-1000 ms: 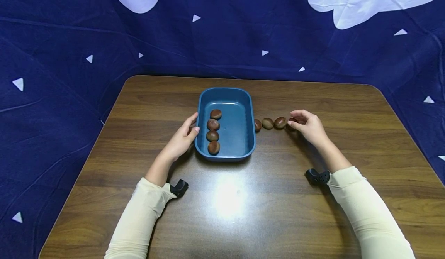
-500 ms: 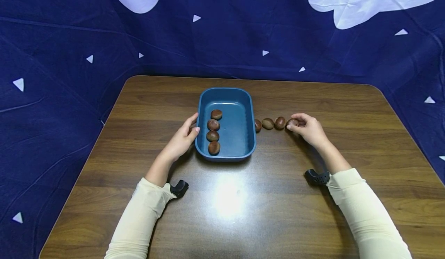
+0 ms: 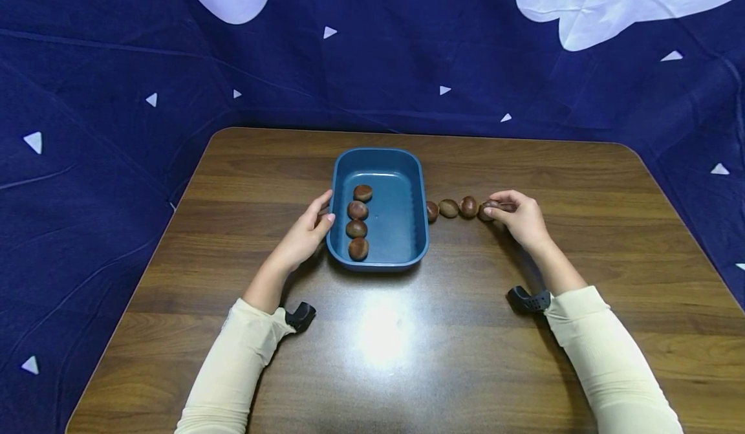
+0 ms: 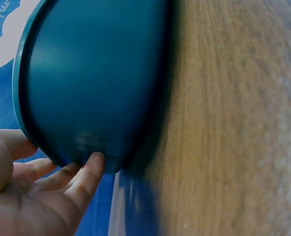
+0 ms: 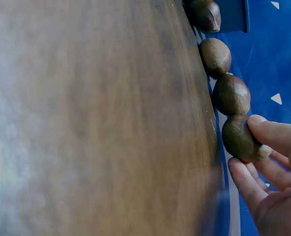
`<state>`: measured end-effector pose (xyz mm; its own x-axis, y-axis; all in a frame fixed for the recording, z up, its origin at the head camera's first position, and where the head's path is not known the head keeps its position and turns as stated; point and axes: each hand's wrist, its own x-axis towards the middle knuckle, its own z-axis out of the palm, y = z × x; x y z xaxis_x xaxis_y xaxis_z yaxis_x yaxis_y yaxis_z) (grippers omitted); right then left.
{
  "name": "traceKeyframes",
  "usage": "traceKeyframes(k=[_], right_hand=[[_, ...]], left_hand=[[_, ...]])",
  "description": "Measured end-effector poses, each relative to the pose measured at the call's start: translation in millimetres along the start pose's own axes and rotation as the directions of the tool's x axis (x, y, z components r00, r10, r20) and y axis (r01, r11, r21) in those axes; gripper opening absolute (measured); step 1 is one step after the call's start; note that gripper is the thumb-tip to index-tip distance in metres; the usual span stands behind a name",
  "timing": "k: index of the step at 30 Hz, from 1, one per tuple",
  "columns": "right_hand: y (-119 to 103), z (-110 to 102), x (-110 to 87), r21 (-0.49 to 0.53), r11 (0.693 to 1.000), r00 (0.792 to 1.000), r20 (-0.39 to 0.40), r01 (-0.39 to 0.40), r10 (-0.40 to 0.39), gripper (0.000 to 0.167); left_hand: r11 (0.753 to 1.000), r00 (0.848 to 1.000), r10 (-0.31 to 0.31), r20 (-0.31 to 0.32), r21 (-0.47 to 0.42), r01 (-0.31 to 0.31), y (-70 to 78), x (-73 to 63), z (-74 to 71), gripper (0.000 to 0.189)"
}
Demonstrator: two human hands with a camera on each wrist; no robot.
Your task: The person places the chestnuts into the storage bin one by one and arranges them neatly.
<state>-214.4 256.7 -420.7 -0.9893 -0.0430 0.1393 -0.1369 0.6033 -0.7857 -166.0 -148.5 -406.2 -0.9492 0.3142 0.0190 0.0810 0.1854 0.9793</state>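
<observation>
Thumb and fingers of my right hand [image 3: 520,220] pinch a brown chestnut [image 5: 241,137] on the table. It is the rightmost of a row and touches its neighbour, a glossy chestnut [image 3: 468,207]. Further left lie a duller chestnut [image 3: 449,208] and one more chestnut [image 3: 432,211], partly hidden by the rim of a blue tray [image 3: 396,266]. Inside that tray, several chestnuts [image 3: 357,211] form a line along the left side. My left hand [image 3: 301,233] rests its fairly straight fingers [image 4: 88,179] against the tray's outer left wall, thumb near the rim.
The brown wooden table [image 3: 454,350] has a bright light reflection in front of the tray. Beyond its back edge hangs a dark blue cloth [image 3: 378,72] with white clouds and triangles. Black wrist devices sit on both sleeves.
My right hand has shifted very slightly with the rightmost chestnut, which shows more clearly beside its neighbour. That neighbour has turned a little. The left hand and tray stay in place.
</observation>
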Motion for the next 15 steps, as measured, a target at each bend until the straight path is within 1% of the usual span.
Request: traceKeyframes(k=[3,7,10,13,15], right_hand=[[-1.2,-0.2,0.2,0.025,1.000,1.000,-0.022,-0.009,0.009,0.029],[-4.2,0.2,1.2,0.068,0.998,0.999,-0.049,-0.003,0.007,0.029],[-7.8,0.9,2.4,0.094,0.996,0.998,-0.068,0.005,0.001,0.030],[-14.7,1.2,3.7,0.126,0.992,0.997,-0.076,0.007,0.003,0.031],[-23.4,0.9,3.5,0.143,0.990,0.997,-0.077,0.006,0.005,0.030]], left_hand=[[1.000,1.000,-0.004,-0.001,0.003,0.004,-0.3,0.4,-0.3,0.050],[1.000,1.000,-0.014,0.001,0.000,0.014,-0.3,0.5,-0.5,0.050],[1.000,1.000,-0.011,0.007,-0.002,0.011,-0.5,0.6,-0.6,0.050],[1.000,1.000,-0.005,0.005,0.008,0.004,-0.5,0.7,-0.8,0.050],[1.000,1.000,-0.002,0.004,0.016,0.002,-0.3,0.8,-0.9,0.050]])
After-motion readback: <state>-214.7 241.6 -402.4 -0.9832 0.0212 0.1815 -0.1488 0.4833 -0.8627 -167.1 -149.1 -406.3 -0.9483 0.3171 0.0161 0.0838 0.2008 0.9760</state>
